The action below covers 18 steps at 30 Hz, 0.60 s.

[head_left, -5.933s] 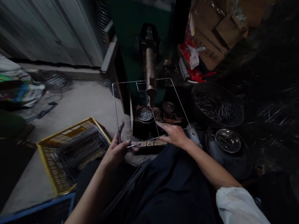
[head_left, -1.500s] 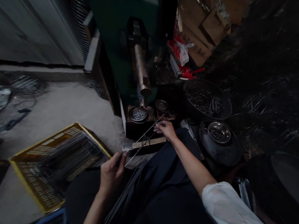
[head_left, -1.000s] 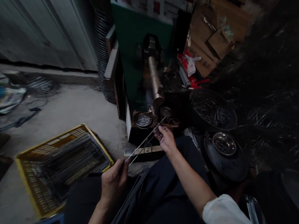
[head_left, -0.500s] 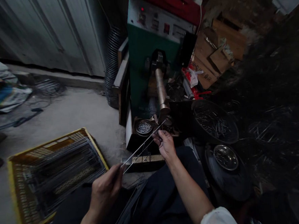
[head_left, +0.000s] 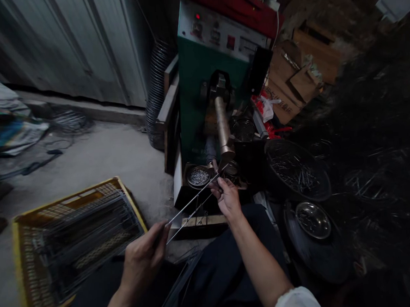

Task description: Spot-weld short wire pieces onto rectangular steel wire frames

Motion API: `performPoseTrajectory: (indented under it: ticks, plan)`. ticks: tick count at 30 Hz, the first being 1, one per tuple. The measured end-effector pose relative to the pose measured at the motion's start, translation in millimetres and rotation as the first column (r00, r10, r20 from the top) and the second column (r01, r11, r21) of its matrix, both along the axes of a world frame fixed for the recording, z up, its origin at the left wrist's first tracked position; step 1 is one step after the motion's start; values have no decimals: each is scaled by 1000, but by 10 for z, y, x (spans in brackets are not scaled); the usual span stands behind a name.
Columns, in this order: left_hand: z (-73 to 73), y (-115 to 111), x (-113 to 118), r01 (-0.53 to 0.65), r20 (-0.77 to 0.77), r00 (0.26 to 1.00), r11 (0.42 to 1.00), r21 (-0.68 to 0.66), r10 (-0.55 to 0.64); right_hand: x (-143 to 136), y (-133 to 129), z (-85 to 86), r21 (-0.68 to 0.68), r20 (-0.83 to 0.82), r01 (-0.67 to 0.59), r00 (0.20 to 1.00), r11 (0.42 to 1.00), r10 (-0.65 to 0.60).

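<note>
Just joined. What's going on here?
A person grips a thin wire piece with the left hand and right hand. Its far end is near the metal arm of a green machine; contact is unclear. A yellow crate of wirework stands on the floor to the left.

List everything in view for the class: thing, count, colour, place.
wire: two held lengths, grey, centre
machine: one, green and red, top centre
coiled hose: one, dark, left of machine
crate: one, yellow, lower left
dish: one, greyish, at machine base
tub: one, dark, right
bowl: one, silver, lower right
cardboard box: at least one, brown, upper right
sack: one, multicoloured, far left
wall: one, grey, upper left
left hand: one, bare, gripping wire
right hand: one, bare, pinching wire
</note>
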<state>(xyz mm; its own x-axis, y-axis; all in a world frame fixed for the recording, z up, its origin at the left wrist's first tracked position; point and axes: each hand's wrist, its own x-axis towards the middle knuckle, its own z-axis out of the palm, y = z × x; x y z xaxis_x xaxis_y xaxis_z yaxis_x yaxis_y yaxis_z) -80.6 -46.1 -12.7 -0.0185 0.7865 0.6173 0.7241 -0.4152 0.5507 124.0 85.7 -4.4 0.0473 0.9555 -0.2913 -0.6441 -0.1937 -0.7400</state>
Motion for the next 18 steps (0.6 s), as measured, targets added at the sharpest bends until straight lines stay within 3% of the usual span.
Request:
performPoseTrajectory:
  ticks: [11, 14, 18]
  plan:
    - [-95, -16, -64, 2, 6, 1000, 997, -73, -1, -15, 10, 7, -5, 50, -18, 999, 1000, 18]
    - [-65, 9, -33, -3, 5, 1000, 996, -85, 4, 58, 28, -31, 31, 183, -31, 983, 999, 25]
    - [-40, 136, 33, 31, -26, 999, 999, -40, -32, 205, 122, -71, 142, 405, 3, 912, 990, -60]
